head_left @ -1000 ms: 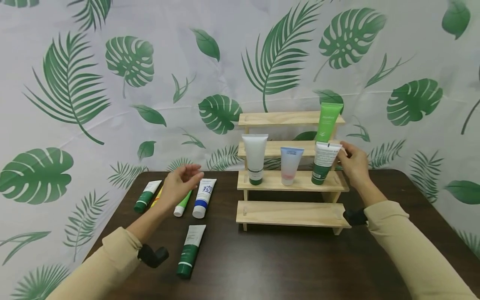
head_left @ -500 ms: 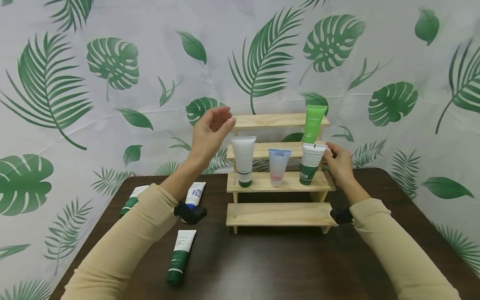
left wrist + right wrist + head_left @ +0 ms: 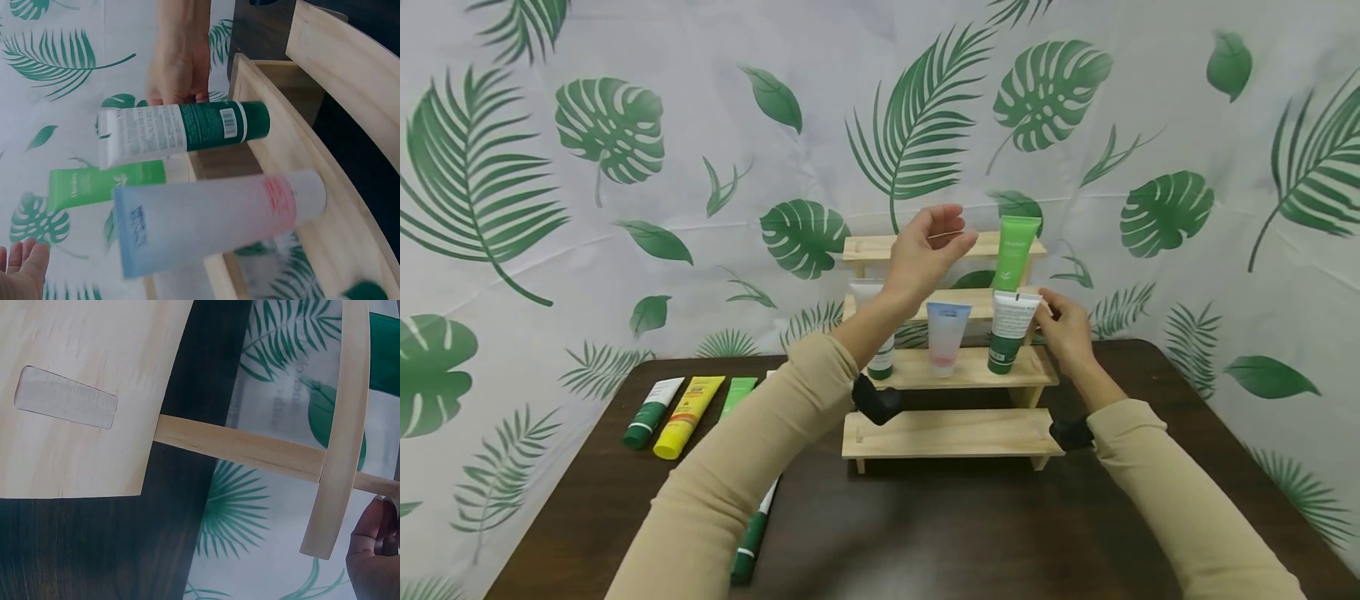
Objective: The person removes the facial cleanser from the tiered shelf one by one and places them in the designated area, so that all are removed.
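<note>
My left hand is raised before the upper shelves of a wooden tiered stand, its fingers loosely bent and holding nothing. Just right of it a bright green tube stands on a higher tier. My right hand is at the upper right edge of a white and dark green tube, which its fingertips seem to pinch; part of the contact is hidden. That tube stands cap down on the second tier. Beside it are a blue and pink tube and a white tube, partly covered by my left arm.
On the dark table, a white and green tube, a yellow tube and a green tube lie at the left. Another green-capped tube lies nearer, mostly behind my left sleeve. A leaf-patterned cloth hangs behind.
My left hand has risen from beside the tubes on the table and moved right, to the stand's upper shelves. The view has shifted a little; my right hand stays at the white and green tube.
</note>
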A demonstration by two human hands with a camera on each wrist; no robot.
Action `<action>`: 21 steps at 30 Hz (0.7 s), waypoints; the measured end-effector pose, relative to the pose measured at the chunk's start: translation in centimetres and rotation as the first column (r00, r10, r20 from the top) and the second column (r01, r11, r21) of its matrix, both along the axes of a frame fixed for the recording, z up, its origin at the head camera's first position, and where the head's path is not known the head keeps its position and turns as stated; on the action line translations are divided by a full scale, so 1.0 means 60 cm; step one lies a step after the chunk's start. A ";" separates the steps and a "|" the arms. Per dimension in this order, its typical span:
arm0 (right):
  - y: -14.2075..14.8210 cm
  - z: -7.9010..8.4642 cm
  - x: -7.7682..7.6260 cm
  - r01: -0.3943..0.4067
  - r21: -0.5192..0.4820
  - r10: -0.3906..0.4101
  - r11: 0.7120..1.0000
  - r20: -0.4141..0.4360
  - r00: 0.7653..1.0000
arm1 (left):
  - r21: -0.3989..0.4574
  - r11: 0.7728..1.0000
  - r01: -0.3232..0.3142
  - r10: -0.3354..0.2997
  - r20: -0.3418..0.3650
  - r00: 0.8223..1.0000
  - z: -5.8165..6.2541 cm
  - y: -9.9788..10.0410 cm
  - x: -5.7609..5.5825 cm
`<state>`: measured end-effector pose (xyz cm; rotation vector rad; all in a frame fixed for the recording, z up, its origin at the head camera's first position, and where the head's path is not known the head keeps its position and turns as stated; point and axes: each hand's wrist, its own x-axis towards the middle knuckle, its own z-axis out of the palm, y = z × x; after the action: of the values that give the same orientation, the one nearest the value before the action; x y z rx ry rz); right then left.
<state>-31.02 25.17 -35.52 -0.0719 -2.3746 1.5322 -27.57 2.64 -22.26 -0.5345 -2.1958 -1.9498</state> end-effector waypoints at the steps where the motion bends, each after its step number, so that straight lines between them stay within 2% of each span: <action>1: -0.001 0.000 0.000 0.003 0.003 -0.003 1.000 0.001 1.000 | 0.003 1.000 0.001 -0.001 0.011 1.000 -0.003 0.007 -0.004; 8: -0.001 0.000 0.000 0.012 0.021 -0.013 1.000 0.024 1.000 | -0.022 1.000 -0.006 0.008 0.097 0.995 -0.010 0.046 -0.026; 15: 0.001 0.002 0.003 -0.005 0.011 0.005 1.000 0.011 1.000 | -0.040 0.999 -0.014 0.019 0.132 0.991 -0.012 0.074 -0.046; 21: 0.002 0.003 0.005 -0.007 0.011 0.007 1.000 0.022 1.000 | -0.085 0.996 -0.025 0.038 0.152 0.988 -0.016 0.084 -0.058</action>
<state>-30.74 25.31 -35.34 -0.0787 -2.4025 1.5287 -31.06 7.66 -23.21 -0.3691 -2.3705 -1.9517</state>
